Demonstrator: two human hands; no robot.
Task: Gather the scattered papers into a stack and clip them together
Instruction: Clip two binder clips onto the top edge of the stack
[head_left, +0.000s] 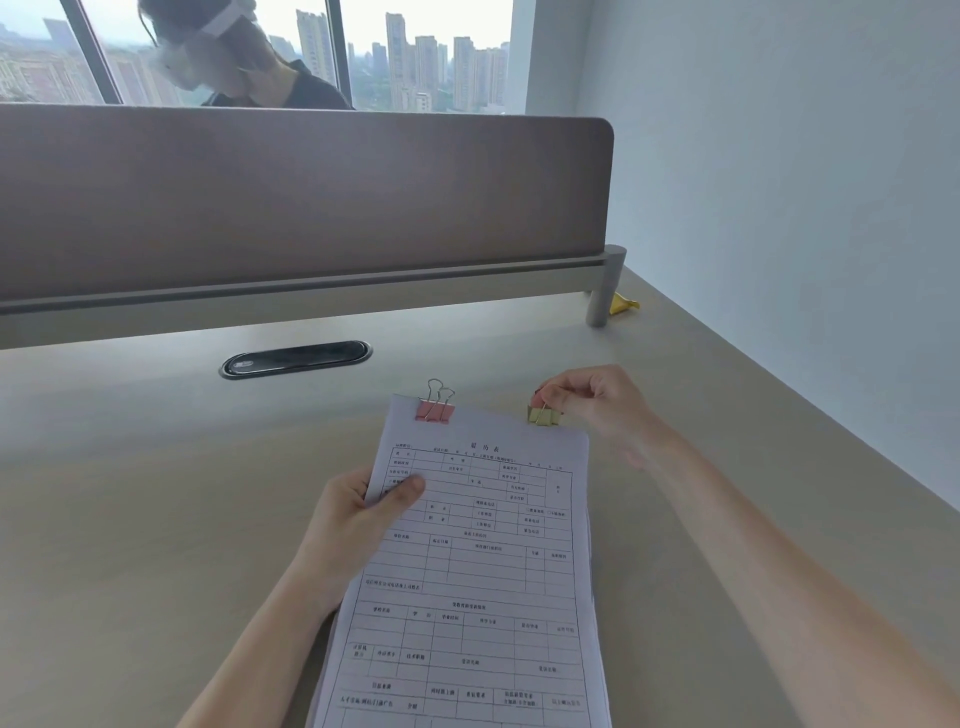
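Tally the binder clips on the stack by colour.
Pink clip: 1, at the stack's top left
Yellow clip: 1, at the top right, handle pinched by the right hand
Total: 2

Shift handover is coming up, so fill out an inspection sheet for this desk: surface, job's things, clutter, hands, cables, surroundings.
Surface: pale desk, matte.
Job's things: paper stack of printed forms, gathered; pink binder clip on its top edge at left; yellow binder clip on the top edge at right.
Clutter: crumpled yellow scrap behind the divider post.
Hands: left hand grips the stack's left edge, thumb on top; right hand pinches the yellow clip's wire handle.
Cables: nothing seen; dark oval cable port in the desk.
Surroundings: brown divider panel, another person beyond it, window, white wall at right.
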